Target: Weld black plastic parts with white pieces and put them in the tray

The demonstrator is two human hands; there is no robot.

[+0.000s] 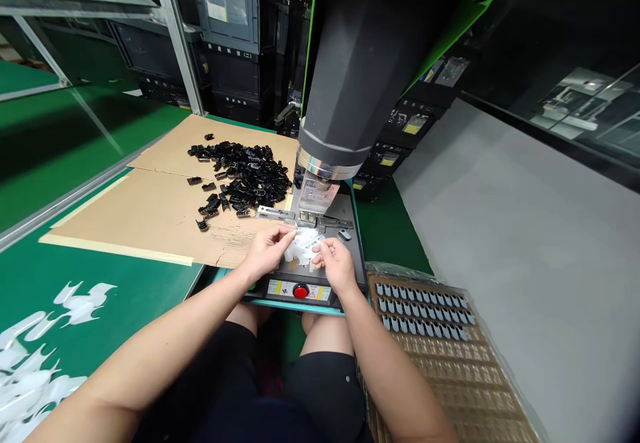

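Note:
My left hand [270, 250] is closed in a pinch at the left of the machine's base, its fingertips just below the metal fixture [306, 219]. Opposite it, my right hand [336, 263] has its thumb and fingers pinched together. What either hand holds is too small to make out. Between them a heap of thin white plastic pieces [303, 244] lies on the dark base plate. Above the fixture hangs the machine's metal head [319, 193]. One small grey part [345, 235] rests on the plate to the right of the fixture.
Many small black clips [250, 173] are piled on cardboard [145, 210] at the left. More white pieces [30, 370] lie on the green table. A red button [301, 291] faces me. At the right, a brown tray [450, 376] holds rows of grey parts. Stacked crates [233, 10] stand behind.

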